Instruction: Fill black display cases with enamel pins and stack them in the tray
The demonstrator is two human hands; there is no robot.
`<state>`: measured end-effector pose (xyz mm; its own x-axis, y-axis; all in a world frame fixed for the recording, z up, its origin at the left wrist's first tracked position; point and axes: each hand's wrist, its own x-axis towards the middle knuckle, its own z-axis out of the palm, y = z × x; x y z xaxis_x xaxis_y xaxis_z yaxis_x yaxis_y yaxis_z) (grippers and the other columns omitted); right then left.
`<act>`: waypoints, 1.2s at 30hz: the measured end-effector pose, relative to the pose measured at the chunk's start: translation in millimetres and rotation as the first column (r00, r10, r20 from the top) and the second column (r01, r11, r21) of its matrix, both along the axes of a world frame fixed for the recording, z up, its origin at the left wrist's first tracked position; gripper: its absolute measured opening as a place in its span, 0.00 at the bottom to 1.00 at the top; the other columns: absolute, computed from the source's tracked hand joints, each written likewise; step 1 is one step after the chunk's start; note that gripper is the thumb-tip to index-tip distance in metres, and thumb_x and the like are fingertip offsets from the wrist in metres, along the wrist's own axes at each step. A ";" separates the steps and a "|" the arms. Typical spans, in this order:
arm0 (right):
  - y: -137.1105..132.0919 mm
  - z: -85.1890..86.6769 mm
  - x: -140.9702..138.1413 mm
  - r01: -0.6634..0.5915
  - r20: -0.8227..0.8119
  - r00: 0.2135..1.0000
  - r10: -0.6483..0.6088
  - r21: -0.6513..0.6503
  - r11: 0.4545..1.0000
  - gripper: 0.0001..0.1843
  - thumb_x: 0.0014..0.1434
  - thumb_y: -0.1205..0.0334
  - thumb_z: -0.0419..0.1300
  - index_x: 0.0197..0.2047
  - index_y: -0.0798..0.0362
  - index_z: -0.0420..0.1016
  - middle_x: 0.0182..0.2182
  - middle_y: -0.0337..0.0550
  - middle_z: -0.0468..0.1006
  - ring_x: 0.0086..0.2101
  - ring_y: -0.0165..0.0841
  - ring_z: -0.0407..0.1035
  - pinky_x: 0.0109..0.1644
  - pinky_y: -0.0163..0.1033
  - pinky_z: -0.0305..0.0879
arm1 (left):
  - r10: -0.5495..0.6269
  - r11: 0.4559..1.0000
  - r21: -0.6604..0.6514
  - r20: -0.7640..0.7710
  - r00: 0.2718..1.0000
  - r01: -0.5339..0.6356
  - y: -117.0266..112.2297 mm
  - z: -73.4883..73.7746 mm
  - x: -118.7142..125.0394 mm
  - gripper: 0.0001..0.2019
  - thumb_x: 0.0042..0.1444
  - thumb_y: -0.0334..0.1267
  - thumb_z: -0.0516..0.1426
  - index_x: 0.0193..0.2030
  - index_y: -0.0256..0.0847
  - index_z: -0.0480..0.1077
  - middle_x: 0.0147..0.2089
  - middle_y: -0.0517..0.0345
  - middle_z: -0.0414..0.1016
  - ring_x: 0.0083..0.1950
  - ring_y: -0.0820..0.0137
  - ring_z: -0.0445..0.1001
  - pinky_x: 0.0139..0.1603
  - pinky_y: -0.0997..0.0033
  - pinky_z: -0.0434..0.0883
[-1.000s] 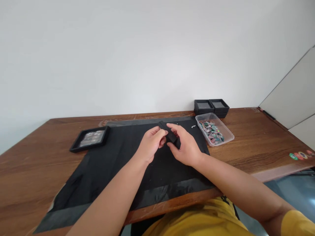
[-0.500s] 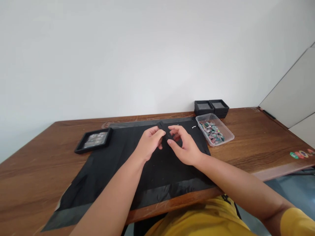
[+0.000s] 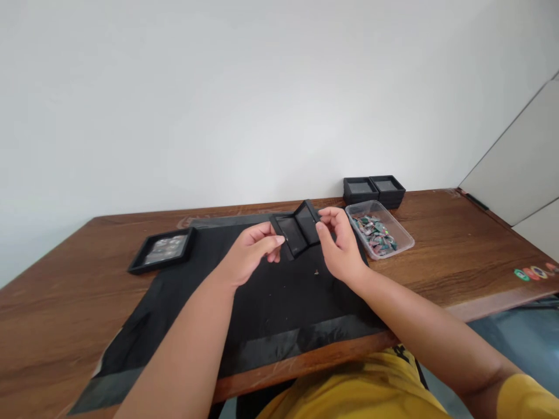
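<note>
My left hand (image 3: 251, 250) pinches the left edge of a small black hinged display case (image 3: 307, 224) between thumb and fingers. At the other side, my right hand (image 3: 343, 247) grips the raised right half of the case by its edge. The case is spread open in a V, with dark, see-through-looking panels inside its two frames. Both hands hold it above a black mat (image 3: 262, 314). A small pale scrap (image 3: 317, 272) lies on the mat below the case.
A black tray-like frame (image 3: 190, 244) with several pale shiny pieces sits at the left. At the right stands a clear plastic container (image 3: 405, 237) of green and pinkish pieces (image 3: 378, 234). Stacked black cases (image 3: 360, 198) are behind it by the wall. Round stickers (image 3: 530, 273) mark the right edge.
The black case was closed and seen edge-on between my hands; now its two halves are spread apart. My hands have moved away from each other, and a small scrap now shows below.
</note>
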<state>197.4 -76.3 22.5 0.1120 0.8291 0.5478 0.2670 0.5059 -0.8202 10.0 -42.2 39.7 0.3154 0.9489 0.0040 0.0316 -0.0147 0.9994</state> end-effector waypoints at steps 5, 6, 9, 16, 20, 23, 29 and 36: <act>-3.1 7.9 4.9 0.085 0.087 0.992 -0.093 0.095 0.992 0.10 0.69 0.61 0.50 0.52 0.50 0.62 0.43 0.47 0.74 0.43 0.35 0.71 0.50 0.43 0.70 | -0.109 0.988 -0.104 0.086 0.990 0.117 5.6 2.4 -11.9 0.16 0.42 0.49 0.65 0.19 0.41 0.67 0.18 0.63 0.62 0.23 0.71 0.68 0.28 0.68 0.70; -4.3 9.3 5.5 0.080 0.120 0.988 -0.092 0.108 0.991 0.11 0.69 0.61 0.50 0.53 0.50 0.62 0.43 0.48 0.75 0.44 0.36 0.71 0.51 0.44 0.70 | -0.113 0.987 -0.107 0.086 0.990 0.122 6.2 2.2 -12.0 0.19 0.43 0.54 0.65 0.19 0.41 0.67 0.19 0.62 0.62 0.23 0.70 0.68 0.29 0.68 0.70; -7.3 12.8 6.4 0.039 0.236 0.970 -0.065 0.113 0.993 0.13 0.69 0.63 0.49 0.56 0.50 0.63 0.42 0.47 0.75 0.43 0.37 0.72 0.50 0.45 0.71 | -0.035 0.993 -0.112 0.043 0.998 0.040 8.5 0.1 -9.7 0.26 0.43 0.62 0.65 0.18 0.41 0.64 0.20 0.63 0.61 0.24 0.72 0.65 0.28 0.69 0.70; -6.0 15.6 9.5 -0.010 0.397 0.917 -0.041 0.125 0.992 0.16 0.69 0.64 0.48 0.57 0.52 0.65 0.43 0.49 0.77 0.44 0.39 0.73 0.50 0.46 0.69 | 0.101 0.994 -0.023 -0.258 0.961 -0.111 13.6 -9.1 -10.5 0.20 0.38 0.54 0.68 0.27 0.42 0.68 0.27 0.62 0.68 0.29 0.71 0.66 0.31 0.72 0.68; 0.6 17.2 16.3 0.010 0.533 0.846 -0.027 0.035 0.999 0.15 0.68 0.66 0.49 0.55 0.52 0.68 0.42 0.49 0.80 0.44 0.41 0.74 0.49 0.47 0.66 | -0.016 0.996 0.066 -0.529 0.849 0.060 12.9 -13.6 -17.1 0.20 0.44 0.55 0.65 0.24 0.43 0.65 0.22 0.65 0.62 0.24 0.72 0.60 0.25 0.73 0.57; 4.6 18.3 21.2 0.095 0.627 0.775 -0.074 0.000 0.995 0.15 0.69 0.66 0.49 0.56 0.54 0.68 0.43 0.50 0.80 0.45 0.43 0.73 0.51 0.48 0.63 | -0.116 0.985 0.022 -0.651 0.750 0.171 11.1 -12.8 -20.7 0.21 0.44 0.57 0.64 0.22 0.43 0.64 0.21 0.65 0.62 0.23 0.72 0.59 0.25 0.73 0.53; 7.1 15.5 21.9 0.214 0.715 0.679 -0.164 0.021 0.977 0.14 0.71 0.62 0.50 0.57 0.54 0.68 0.45 0.53 0.80 0.46 0.46 0.72 0.51 0.50 0.60 | -0.330 0.941 -0.182 -0.678 0.656 0.286 4.7 -4.6 -20.4 0.21 0.39 0.57 0.65 0.17 0.43 0.67 0.18 0.65 0.62 0.22 0.72 0.58 0.24 0.72 0.51; 7.4 9.9 20.4 0.215 0.706 0.681 -0.196 0.063 0.975 0.15 0.71 0.55 0.52 0.56 0.53 0.70 0.46 0.52 0.80 0.46 0.46 0.71 0.51 0.49 0.61 | -0.330 0.940 -0.187 -0.715 0.616 0.286 0.5 -2.5 -14.9 0.21 0.41 0.60 0.64 0.15 0.44 0.70 0.16 0.63 0.62 0.20 0.71 0.58 0.22 0.72 0.50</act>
